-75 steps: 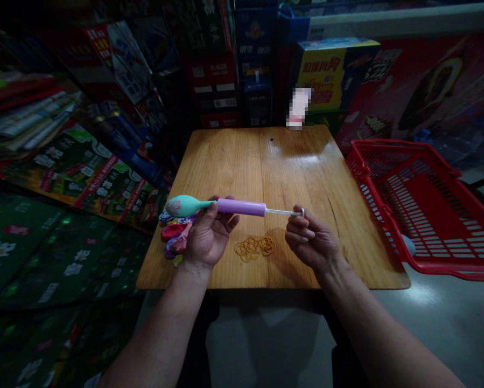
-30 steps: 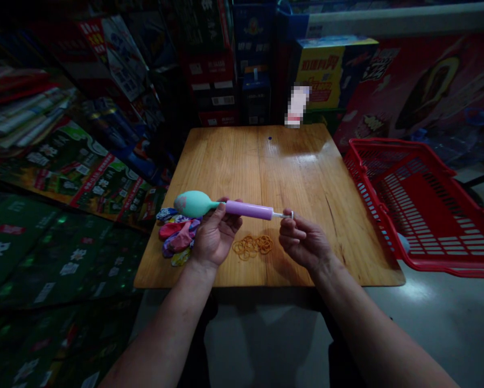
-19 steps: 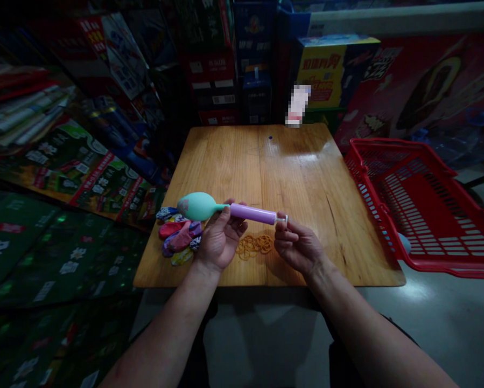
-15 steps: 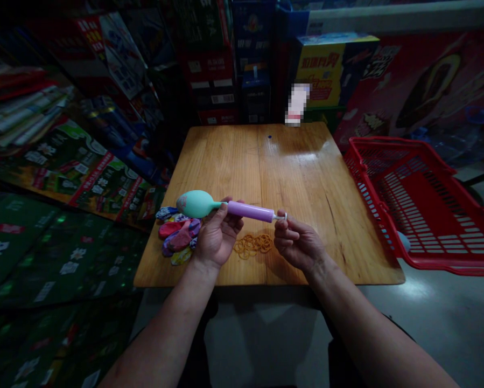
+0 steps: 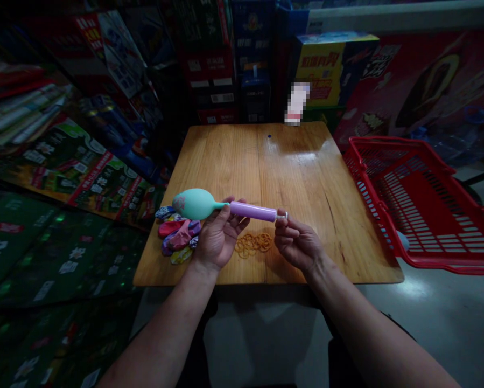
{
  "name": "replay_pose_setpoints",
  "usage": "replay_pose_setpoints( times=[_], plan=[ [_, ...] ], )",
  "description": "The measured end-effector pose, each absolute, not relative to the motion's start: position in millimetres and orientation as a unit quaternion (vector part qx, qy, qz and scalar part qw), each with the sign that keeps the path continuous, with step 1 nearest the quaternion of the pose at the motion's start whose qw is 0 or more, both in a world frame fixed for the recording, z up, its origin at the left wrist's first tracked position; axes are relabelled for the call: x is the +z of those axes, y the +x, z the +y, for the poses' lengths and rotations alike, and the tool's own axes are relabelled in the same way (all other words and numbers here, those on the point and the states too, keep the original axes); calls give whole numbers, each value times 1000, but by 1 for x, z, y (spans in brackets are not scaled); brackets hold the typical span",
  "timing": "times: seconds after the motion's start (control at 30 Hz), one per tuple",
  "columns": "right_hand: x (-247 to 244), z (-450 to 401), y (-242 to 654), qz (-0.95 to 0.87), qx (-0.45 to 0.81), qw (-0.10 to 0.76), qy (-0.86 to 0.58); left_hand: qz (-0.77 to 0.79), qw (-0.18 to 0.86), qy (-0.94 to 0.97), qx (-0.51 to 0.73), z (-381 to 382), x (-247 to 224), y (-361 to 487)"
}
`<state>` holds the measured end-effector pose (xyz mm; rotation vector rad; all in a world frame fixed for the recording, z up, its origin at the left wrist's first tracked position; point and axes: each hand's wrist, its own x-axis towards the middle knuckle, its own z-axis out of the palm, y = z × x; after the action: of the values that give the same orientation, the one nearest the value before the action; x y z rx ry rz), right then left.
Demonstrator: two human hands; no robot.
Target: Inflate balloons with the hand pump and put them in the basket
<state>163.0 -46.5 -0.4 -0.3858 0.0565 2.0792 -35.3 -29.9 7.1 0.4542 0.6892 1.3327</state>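
A purple hand balloon pump [image 5: 253,210] is held nearly level above the table. On its nozzle at the left sits a partly inflated mint-green balloon [image 5: 194,203] with a pink print. My left hand [image 5: 219,237] is closed at the join, thumb on the balloon's neck and fingers under the front of the pump. With the fingers of my right hand [image 5: 296,240] I grip the pump's white handle, whose rod shows only briefly. Flat balloons [image 5: 181,234] in several colours lie left of my left hand. Between and below my hands rests a pile of tan rubber bands [image 5: 253,244].
The wooden table [image 5: 225,156] has a small dark blue spot [image 5: 269,136] near its far edge. A red shopping basket [image 5: 431,261] stands against its right side. Stacked green cartons [image 5: 19,237] crowd the left, and boxes [image 5: 320,70] line the back.
The balloon is slightly bigger. The pump's barrel has shifted a little right toward my right hand, and less of the white rod shows. Both hands keep their hold.
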Motion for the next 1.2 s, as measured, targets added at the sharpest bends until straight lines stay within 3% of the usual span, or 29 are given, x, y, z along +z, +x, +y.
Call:
replay_pose_setpoints(
  times=[0.27,0.5,0.83,1.2],
  plan=[
    [17,-42,193,-32,833,537,-132,301,667,218,646,-17,18,-64],
    [3,-46,167,-20,851,496,-174,302,717,205,594,-33,6,-35],
    [12,-37,196,-22,832,531,-160,315,663,189,653,-11,12,-59],
    [2,-41,178,-15,856,488,-169,330,696,193,607,-22,3,-36]
  ],
)
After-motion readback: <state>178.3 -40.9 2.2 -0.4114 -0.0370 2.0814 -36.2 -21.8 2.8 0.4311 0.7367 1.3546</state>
